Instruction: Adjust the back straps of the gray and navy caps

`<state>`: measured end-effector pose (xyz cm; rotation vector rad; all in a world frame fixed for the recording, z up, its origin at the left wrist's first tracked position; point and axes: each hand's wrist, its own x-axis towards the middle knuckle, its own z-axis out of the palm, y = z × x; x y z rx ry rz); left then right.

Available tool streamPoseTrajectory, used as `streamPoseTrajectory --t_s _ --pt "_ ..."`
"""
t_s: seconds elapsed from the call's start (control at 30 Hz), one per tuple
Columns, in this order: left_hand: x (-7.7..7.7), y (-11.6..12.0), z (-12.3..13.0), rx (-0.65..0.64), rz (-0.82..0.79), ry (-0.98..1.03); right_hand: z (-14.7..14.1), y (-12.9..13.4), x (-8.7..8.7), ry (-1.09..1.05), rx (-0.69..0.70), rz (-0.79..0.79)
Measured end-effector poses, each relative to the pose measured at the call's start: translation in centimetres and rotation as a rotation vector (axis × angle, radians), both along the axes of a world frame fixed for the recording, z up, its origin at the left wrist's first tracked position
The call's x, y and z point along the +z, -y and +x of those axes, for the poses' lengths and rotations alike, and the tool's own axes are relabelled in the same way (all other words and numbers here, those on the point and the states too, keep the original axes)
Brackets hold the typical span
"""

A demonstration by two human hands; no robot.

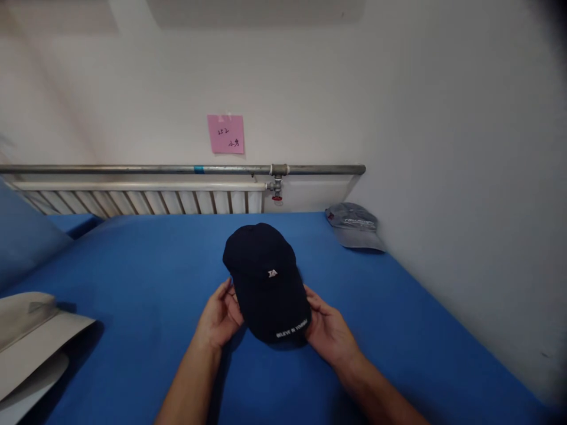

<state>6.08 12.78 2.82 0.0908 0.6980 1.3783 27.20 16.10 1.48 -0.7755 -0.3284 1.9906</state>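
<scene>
A dark navy baseball cap (261, 260) is in the middle of the view, its brim pointing toward me and slightly right. It carries a small white emblem on the front and white lettering along the brim's edge. My left hand (224, 316) grips the cap's left side, with some fingers tucked underneath. On the right edge of the brim, my right hand (328, 327) is closed, its fingertips partly hidden beneath the cap. Below them lies the blue table surface (146, 283).
A grey cap (354, 224) lies at the back right against the wall. At the left edge are stacked beige caps (39, 342). Behind the table run a metal pipe (155, 169), a white radiator (190, 200) and a red-handled valve (277, 192). A pink note (226, 134) hangs above.
</scene>
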Motion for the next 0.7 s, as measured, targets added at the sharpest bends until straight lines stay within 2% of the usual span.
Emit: streamPoseTrajectory --t_s 0.17,0.3,0.4,0.6,0.7 --pt "0.4 0.2 0.4 0.074 0.017 -0.183 -0.4 -0.5 -0.5 0.016 -0.012 0.052" --pt "-0.1 -0.3 0.3 0.162 -0.009 -0.353 -0.7 -1.0 -0.7 0.078 -0.001 0.097" --pt "-0.5 -0.6 -0.2 0.159 -0.067 -0.402 -0.9 -1.0 -0.5 0.184 0.027 0.116" --pt "-0.7 0.0 -1.5 0.134 -0.163 -0.573 -0.8 0.4 0.1 0.468 0.187 0.184" --pt "-0.5 0.5 -1.9 0.120 -0.187 -0.696 -0.5 1.0 0.4 0.663 0.314 0.247"
